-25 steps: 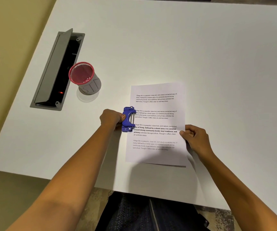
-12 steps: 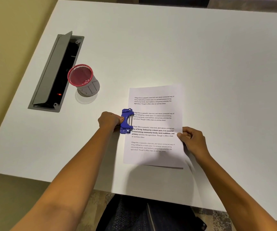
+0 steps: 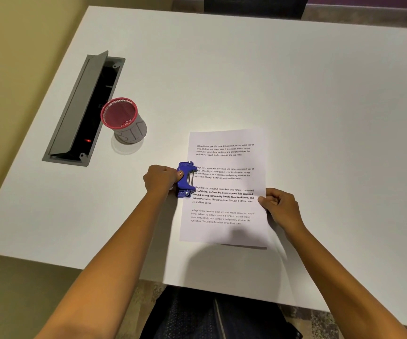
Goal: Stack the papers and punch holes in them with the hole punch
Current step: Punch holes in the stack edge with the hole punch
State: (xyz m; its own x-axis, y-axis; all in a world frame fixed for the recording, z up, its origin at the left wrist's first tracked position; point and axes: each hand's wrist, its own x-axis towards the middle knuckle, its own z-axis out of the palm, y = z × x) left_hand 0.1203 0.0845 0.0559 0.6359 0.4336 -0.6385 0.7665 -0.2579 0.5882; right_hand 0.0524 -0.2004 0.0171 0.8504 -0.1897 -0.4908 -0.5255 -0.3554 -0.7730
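Nothing shifted: left hand [image 3: 161,178] (fisted) grips hole punch [image 3: 185,179].

We have a single view, from a wide-angle camera worn on the head, looking forward and steeply down onto the white bench [image 3: 295,94]. It sits close: both forearms enter from the bottom corners and reach to mid-frame. The bench's far edge runs along the top of the frame and its near edge crosses the lower part, with the lap below. Straight edges bow slightly toward the frame's borders.
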